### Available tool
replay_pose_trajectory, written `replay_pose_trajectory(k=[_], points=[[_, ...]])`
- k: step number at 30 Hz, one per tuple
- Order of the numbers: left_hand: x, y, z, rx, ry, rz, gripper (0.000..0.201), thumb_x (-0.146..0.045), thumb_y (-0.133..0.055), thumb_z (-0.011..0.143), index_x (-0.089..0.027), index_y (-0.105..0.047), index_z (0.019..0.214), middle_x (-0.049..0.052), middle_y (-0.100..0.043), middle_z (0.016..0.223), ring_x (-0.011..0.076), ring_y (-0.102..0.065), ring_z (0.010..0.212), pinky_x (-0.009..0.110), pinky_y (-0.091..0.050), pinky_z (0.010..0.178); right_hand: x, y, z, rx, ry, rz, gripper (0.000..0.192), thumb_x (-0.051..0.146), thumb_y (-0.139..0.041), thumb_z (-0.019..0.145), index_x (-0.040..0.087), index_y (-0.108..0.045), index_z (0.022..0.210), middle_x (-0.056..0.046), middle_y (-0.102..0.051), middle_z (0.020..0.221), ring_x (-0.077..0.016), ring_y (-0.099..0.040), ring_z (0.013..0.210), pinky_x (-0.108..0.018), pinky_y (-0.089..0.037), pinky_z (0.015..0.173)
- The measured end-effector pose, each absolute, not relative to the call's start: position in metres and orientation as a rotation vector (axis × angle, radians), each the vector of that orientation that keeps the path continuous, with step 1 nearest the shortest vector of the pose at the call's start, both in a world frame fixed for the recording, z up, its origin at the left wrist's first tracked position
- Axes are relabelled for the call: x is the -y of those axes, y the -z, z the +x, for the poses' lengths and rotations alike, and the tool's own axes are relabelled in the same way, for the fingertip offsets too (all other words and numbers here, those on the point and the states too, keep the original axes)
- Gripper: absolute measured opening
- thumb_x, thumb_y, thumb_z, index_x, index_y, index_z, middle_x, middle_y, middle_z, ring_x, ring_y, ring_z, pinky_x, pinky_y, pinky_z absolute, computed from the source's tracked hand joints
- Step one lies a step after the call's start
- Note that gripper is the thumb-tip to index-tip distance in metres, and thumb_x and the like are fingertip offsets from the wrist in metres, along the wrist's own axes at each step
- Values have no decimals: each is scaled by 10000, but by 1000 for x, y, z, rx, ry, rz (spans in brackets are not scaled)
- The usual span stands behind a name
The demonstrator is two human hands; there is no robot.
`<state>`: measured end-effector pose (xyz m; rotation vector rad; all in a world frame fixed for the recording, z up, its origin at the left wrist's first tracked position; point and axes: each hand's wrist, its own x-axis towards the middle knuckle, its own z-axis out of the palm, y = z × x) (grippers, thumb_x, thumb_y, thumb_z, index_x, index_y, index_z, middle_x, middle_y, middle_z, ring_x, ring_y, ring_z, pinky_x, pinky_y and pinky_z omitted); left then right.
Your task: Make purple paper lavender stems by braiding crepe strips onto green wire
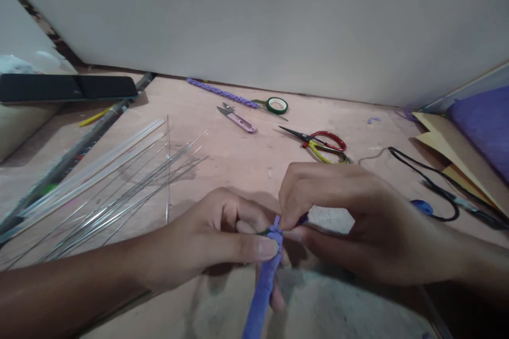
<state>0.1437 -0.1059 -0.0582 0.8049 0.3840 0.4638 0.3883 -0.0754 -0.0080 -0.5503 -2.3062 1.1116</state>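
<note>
Close in front of me, my left hand (238, 233) grips a purple strip (262, 286) that looks like crepe paper, its thumb pressed flat on the upper part. The strip's lower end runs down out of the picture, and its top is bunched into small folds. My right hand (342, 217) pinches with thumb and forefinger at that bunched top, right beside the left thumb. A thin green piece shows at the left of the folds. The fingertips partly hide the strip's upper end.
Thin metal wires (119, 212) lie at left, near a dark phone (67, 87). Farther back are a purple textured stem (222, 92), green tape (277, 105), pink thread snips (238, 119) and red-and-yellow scissors (318, 143). A black cord (425, 175) and yellowish paper (453, 153) lie right.
</note>
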Motion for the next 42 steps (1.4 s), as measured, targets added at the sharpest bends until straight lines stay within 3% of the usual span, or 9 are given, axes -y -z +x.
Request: replay_pose_trajectory(k=[7,15,19,23,28,33,38,42], points=[[108,53,146,-468,-487,779,174,-176,-718,1027,-152,-874,954,68,-813,849,152,-804,665,217,-608,725,76,8,388,2326,-1067,-583,119,57,-688,982,144,-748,928,1,-701,868,-98,-655,826,-250,-529,769],[109,61,144,-526,-431,869,223,-351,-771,1012,-154,-815,919,89,-830,891,173,-775,692,287,-610,752,76,5,384,2284,-1091,-620,40,86,-735,942,122,-746,926,-9,-688,897,-91,-641,804,-232,-524,736],[108,62,143,-579,-424,966,313,-429,-761,1005,-149,-780,868,134,-855,864,177,-726,656,279,-572,668,76,5,384,2297,-1080,-759,29,149,-723,1002,148,-747,1018,17,-738,896,-81,-657,803,-204,-528,743],[107,57,144,-656,-431,983,349,-463,-785,973,-148,-769,824,144,-858,858,170,-704,629,263,-537,605,78,5,386,2358,-1108,-838,91,194,-710,1023,182,-768,953,39,-730,783,-85,-641,703,-203,-512,663],[107,54,144,-672,-410,940,315,-462,-799,970,-156,-786,897,142,-866,867,174,-732,635,246,-532,595,79,2,387,2357,-1054,-828,76,135,-717,977,177,-749,922,34,-738,791,-90,-659,709,-206,-518,664],[109,55,145,-569,-502,882,220,-350,-791,998,-144,-840,938,113,-855,850,195,-808,756,243,-586,709,77,5,388,2349,-1066,-760,107,127,-708,994,182,-726,904,35,-727,800,-90,-659,729,-218,-517,693],[109,57,145,-527,-477,872,194,-353,-784,1023,-178,-867,1020,99,-866,887,185,-829,803,226,-595,740,77,7,389,2343,-1061,-687,99,124,-713,1000,190,-715,927,16,-723,841,-117,-652,759,-259,-513,706],[108,55,146,-516,-526,815,153,-288,-783,1022,-162,-866,993,77,-850,884,169,-831,789,202,-579,722,77,7,390,2358,-973,-596,115,106,-691,1013,195,-706,940,21,-705,822,-116,-626,765,-258,-490,719]])
